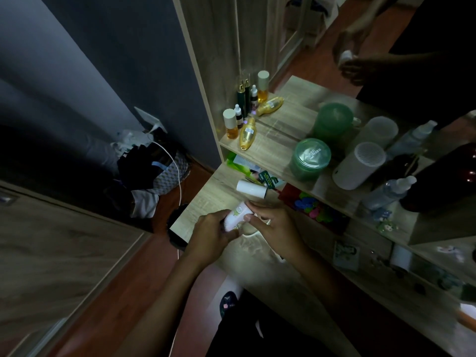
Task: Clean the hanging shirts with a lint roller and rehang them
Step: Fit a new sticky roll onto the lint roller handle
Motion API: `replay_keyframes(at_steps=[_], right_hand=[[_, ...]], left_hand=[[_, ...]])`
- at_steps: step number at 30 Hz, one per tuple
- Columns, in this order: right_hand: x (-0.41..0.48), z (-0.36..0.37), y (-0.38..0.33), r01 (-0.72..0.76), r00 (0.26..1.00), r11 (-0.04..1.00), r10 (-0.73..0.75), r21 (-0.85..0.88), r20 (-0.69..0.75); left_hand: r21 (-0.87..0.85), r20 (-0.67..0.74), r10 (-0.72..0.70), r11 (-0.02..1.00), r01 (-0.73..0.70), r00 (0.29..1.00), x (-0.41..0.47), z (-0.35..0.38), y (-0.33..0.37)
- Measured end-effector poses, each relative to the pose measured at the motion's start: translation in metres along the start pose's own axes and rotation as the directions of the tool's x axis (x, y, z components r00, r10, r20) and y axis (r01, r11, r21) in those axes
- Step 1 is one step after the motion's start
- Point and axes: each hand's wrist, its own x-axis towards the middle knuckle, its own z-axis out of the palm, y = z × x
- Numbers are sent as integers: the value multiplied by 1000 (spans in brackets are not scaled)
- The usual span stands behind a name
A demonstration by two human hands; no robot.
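Left hand and right hand gripping lint roller

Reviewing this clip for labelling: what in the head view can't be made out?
- White object held by left hand and right hand: mostly covered, identity unclear.
- Items under the shelf: shadowed.
- Label on green jar: too small.
- Hanging shirts: none in frame.

Home bedroom: mirrored vanity shelf, cosmetic bottles, laundry pile.
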Motion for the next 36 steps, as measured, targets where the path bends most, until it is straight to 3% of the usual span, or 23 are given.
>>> replay_keyframes(at_steps=[9, 13, 19, 23, 26, 32, 36], right_hand=[[8, -3, 7, -139, 990, 985, 137, 102, 32], [7, 1, 10, -236, 970, 944, 242, 230, 2], [3, 8, 14, -452, 863, 731, 504, 511, 42], [-4, 10, 21, -475, 792, 525, 605, 706, 83], [-8, 7, 30, -428, 733, 451, 681, 784, 9], [-14, -15, 50, -453, 613, 477, 780, 753, -126], [-23, -21, 62, -412, 584, 454, 797, 790, -154]], left_hand=[[-47, -46, -35, 998, 33, 998, 0, 4, -6], [77, -86, 52, 996, -45, 995, 3, 7, -11], [223, -39, 144, 966, -132, 989, 11, 7, -15], [168, -38, 149, 976, -141, 988, 18, 11, -13], [101, -43, 94, 991, -89, 995, 27, 14, -14], [133, -1, -154, 979, 152, 988, 53, 37, -51], [185, 67, -172, 970, 157, 983, 62, 70, -65]])
